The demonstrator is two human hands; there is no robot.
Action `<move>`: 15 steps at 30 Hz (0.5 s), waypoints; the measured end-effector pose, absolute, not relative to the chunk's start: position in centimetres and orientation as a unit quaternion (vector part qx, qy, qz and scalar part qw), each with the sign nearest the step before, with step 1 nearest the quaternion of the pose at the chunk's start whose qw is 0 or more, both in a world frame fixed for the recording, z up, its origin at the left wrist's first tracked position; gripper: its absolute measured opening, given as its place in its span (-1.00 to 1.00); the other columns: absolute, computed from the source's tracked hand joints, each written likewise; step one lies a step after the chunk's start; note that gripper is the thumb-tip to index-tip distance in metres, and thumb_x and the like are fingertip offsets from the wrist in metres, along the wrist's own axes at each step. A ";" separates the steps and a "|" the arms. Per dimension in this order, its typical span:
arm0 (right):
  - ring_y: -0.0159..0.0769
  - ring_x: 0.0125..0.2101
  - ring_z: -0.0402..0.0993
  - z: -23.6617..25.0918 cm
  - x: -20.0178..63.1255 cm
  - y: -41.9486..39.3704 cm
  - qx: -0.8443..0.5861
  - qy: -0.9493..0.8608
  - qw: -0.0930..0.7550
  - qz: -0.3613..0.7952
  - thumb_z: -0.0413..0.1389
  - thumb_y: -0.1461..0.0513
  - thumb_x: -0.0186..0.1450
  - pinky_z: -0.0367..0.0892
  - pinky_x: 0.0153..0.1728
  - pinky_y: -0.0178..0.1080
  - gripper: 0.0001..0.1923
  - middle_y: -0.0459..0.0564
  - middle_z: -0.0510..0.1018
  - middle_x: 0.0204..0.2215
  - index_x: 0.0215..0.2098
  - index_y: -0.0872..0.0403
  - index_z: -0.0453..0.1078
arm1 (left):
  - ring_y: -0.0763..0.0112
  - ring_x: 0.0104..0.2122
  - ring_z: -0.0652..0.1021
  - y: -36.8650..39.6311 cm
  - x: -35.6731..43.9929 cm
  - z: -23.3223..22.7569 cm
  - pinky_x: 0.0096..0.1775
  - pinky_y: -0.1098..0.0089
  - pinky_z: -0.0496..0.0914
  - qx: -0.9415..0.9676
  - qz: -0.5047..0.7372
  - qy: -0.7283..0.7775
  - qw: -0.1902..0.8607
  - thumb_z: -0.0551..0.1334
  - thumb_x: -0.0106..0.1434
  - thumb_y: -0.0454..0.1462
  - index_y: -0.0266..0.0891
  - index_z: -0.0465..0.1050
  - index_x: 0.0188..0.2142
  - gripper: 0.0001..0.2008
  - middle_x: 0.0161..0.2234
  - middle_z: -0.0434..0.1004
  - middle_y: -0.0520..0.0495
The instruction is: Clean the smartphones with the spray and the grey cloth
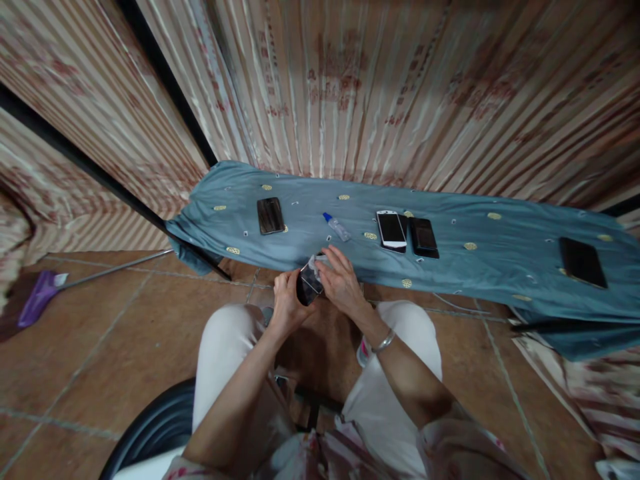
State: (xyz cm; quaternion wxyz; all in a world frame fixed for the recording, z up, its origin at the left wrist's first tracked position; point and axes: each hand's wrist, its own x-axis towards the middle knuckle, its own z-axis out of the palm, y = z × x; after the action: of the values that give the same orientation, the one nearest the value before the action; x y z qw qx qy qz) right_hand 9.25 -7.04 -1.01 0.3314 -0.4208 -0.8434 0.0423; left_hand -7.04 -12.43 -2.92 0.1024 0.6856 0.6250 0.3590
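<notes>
A dark smartphone (309, 285) is gripped along its edge by my left hand (289, 303), just in front of the cloth-covered table's near edge. My right hand (342, 283) presses a crumpled pale wipe or tissue (316, 261) against the phone's upper part, fingers bent over it. Beyond my hands on the cloth lies a small clear bottle with a blue cap (339, 228). To its left rests a dark phone (271, 216). Right of the bottle, a white phone with a black screen (391, 229) lies on another dark one, beside more stacked dark phones (424, 237).
The long narrow table has a blue-grey cloth (310, 193) with yellow pineapple prints. A black tablet-like device (583, 262) lies at its far right. Striped curtains (340, 87) hang behind. A purple broom (40, 297) lies on the tiled floor at left, near black poles (85, 157).
</notes>
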 end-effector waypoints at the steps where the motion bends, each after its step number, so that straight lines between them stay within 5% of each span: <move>1: -0.06 0.28 0.14 -1.0 9.3 -7.1 -0.420 -0.843 0.335 0.038 -0.07 0.30 0.41 0.24 0.19 0.04 -0.65 0.20 0.39 0.19 0.03 0.12 0.47 | 0.04 -0.05 0.37 -12.4 -7.2 -2.9 0.02 0.04 0.35 0.685 0.359 0.626 0.102 0.35 -0.12 -0.31 -0.25 0.24 0.13 -0.24 -0.05 0.32 -0.21; 15: -0.05 0.26 0.18 -1.1 11.0 -7.8 -0.447 -0.821 0.355 0.001 -0.07 0.30 0.42 0.26 0.16 0.06 -0.67 0.22 0.42 0.16 0.00 0.12 0.48 | 0.03 -0.04 0.37 -11.8 -7.9 -2.3 0.04 0.02 0.34 0.667 0.360 0.646 0.094 0.35 -0.11 -0.31 -0.24 0.24 0.13 -0.24 -0.06 0.31 -0.20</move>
State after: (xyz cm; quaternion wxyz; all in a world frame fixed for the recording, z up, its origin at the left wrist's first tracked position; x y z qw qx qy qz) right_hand 10.98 -7.81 -1.09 0.3551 -0.4467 -0.8212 0.0014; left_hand -7.87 -11.78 -2.35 0.0937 0.6670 0.6455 0.3600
